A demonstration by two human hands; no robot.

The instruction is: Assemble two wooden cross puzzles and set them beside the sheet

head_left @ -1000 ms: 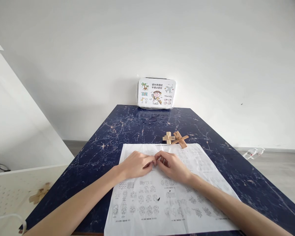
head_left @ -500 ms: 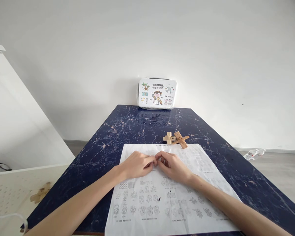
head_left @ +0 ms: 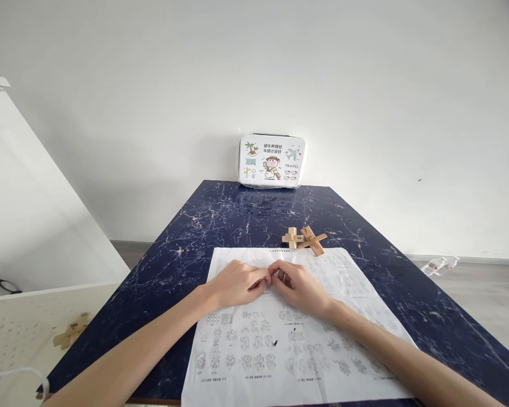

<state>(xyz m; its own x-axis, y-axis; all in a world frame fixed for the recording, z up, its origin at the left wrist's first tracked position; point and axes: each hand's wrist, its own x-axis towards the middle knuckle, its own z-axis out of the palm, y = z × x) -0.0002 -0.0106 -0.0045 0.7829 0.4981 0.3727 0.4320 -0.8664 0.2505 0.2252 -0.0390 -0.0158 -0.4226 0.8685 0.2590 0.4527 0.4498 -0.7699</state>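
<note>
My left hand [head_left: 236, 284] and my right hand [head_left: 297, 287] rest on a white printed sheet [head_left: 280, 345] of puzzle diagrams on the dark blue marble table [head_left: 220, 220]. Their curled fingertips meet at the sheet's upper middle. Both hands have the fingers bent and pinched together; whether anything is between them is hidden. Just beyond the sheet's far edge lies a wooden interlocking puzzle [head_left: 303, 239], partly taken apart, a short way from my right hand.
A white cartoon-printed case [head_left: 272, 161] leans against the wall at the table's far end. A white perforated shelf [head_left: 34, 328] stands at the left with a wooden piece [head_left: 71, 333] on it. A clear bottle [head_left: 440, 263] lies on the floor at right.
</note>
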